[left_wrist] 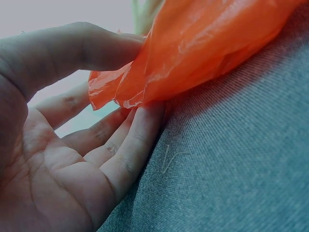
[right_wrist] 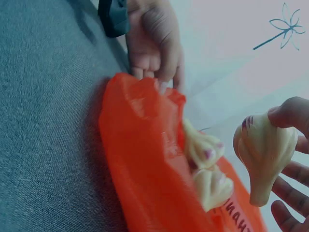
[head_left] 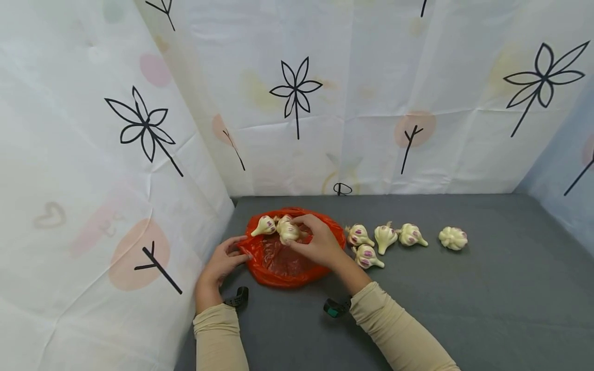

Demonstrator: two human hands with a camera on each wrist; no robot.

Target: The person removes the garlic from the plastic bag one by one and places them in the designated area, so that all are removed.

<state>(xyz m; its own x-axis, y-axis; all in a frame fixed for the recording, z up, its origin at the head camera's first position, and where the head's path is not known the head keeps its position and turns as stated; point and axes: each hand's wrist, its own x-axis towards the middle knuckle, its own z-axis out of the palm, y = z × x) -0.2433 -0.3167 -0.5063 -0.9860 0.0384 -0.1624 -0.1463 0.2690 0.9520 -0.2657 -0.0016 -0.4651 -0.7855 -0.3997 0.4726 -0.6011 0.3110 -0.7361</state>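
Observation:
A red plastic bag lies with its mouth spread wide on the grey table. My left hand pinches the bag's left edge; in the left wrist view the thumb presses the red film from above, with fingers beneath. Over the bag's mouth, my right hand holds a garlic bulb between thumb and fingertips. The right wrist view shows that bulb with its stem pointing down. Inside the bag are two more garlic bulbs, one at the left and another partly hidden behind the held one.
Right of the bag, several garlic bulbs lie close together, and a single bulb sits farther right. White patterned cloth hangs at the back and along the left side. Dark wrist straps are on both wrists.

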